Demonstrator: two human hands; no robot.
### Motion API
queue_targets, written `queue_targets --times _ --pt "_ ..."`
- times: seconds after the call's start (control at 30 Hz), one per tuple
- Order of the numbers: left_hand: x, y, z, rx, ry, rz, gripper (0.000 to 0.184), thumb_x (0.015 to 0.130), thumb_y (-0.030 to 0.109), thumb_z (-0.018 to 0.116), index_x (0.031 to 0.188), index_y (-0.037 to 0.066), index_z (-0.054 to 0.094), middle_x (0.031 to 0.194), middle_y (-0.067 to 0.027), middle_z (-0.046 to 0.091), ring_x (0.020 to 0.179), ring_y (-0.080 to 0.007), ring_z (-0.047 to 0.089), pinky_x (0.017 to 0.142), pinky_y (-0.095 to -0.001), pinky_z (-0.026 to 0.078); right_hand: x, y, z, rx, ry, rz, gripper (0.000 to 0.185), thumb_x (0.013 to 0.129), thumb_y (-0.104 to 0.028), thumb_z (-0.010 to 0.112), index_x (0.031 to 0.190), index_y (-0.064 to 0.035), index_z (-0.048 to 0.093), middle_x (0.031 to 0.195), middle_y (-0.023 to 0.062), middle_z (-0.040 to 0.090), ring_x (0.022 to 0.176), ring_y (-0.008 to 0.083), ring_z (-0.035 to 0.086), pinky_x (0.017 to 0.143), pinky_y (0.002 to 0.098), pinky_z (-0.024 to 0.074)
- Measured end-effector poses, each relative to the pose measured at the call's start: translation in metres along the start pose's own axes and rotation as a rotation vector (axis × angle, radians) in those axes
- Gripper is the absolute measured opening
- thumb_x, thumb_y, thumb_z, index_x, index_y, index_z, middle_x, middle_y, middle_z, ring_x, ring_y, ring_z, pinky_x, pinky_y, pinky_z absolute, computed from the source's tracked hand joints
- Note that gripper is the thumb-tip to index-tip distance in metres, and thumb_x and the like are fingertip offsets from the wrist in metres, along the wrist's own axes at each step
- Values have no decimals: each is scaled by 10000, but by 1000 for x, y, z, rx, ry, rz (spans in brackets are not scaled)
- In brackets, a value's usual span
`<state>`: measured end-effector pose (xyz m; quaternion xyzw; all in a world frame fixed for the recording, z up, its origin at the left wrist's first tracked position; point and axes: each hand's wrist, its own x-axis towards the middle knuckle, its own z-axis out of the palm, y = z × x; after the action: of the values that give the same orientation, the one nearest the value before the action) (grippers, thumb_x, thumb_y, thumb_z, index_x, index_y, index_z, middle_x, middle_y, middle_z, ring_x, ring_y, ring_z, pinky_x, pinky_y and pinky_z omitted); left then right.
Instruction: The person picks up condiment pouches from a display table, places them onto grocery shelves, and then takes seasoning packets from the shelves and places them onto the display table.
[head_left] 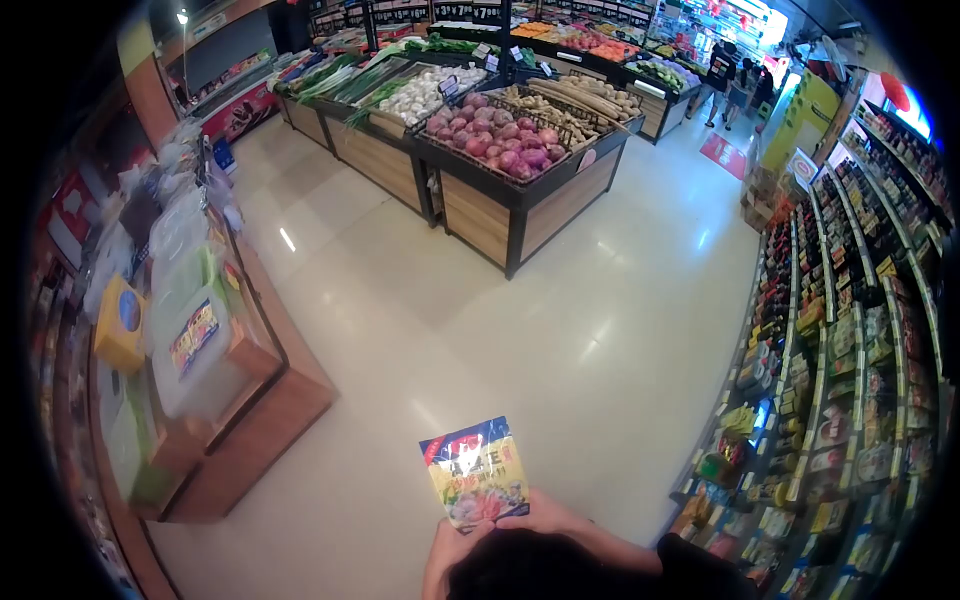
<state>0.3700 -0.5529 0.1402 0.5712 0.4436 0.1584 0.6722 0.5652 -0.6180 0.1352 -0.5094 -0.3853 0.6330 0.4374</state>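
Observation:
A yellow and blue printed packet (475, 468) is held upright at the bottom centre, its front facing the camera. My left hand (458, 540) grips its lower left edge. On the lower right edge, my right hand (530, 515) holds the same packet, with the thumb near its bottom. Dark hair or cloth hides part of both hands and the forearms below.
A produce stand with red onions (495, 140) is ahead. On the left is a wooden counter (270, 420) with plastic bins and a yellow box (120, 322). Shelves of packets and bottles (830, 430) line the right. Several people stand far off at the upper right.

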Motion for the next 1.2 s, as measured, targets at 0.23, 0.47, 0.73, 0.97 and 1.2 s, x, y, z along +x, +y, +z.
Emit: queue_targets --times 0.23,0.47,0.73,0.97,1.2 --pt "56 -20 -58 -285 48 -36 271 895 33 609 1153 -27 550 1060 -79 649 931 -129 615 826 -283 497 45 12 8 64 62 28 502 784 -109 748 1218 17 527 1153 90 624 1047 161 572 943 315 442" --pt "89 3 -92 -389 46 5 265 898 29 607 1152 -6 544 1027 -68 657 915 -143 628 825 -283 503 99 17 9 147 65 165 464 851 -215 707 1220 22 554 1154 86 633 1034 153 580 943 303 437" --pt "117 -6 -143 -404 -88 -128 332 856 36 662 1162 -15 546 1064 -87 648 933 -166 637 827 -296 519 154 18 32 -59 169 3 339 861 -235 682 1106 -3 641 1022 105 692 922 139 624 849 304 476" --pt "96 10 -166 -310 -55 -63 218 876 106 667 1057 -6 616 952 -44 658 878 -114 599 795 -271 497 182 -17 54 -103 93 135 319 862 -204 685 1098 5 636 1005 81 691 902 133 626 815 282 484" --pt "71 -6 -218 -59 42 -65 260 900 191 651 1063 -11 627 950 -41 665 854 -109 589 773 -264 484 219 3 119 304 124 211 249 885 -78 636 1106 35 611 1024 83 669 907 123 620 797 270 493"
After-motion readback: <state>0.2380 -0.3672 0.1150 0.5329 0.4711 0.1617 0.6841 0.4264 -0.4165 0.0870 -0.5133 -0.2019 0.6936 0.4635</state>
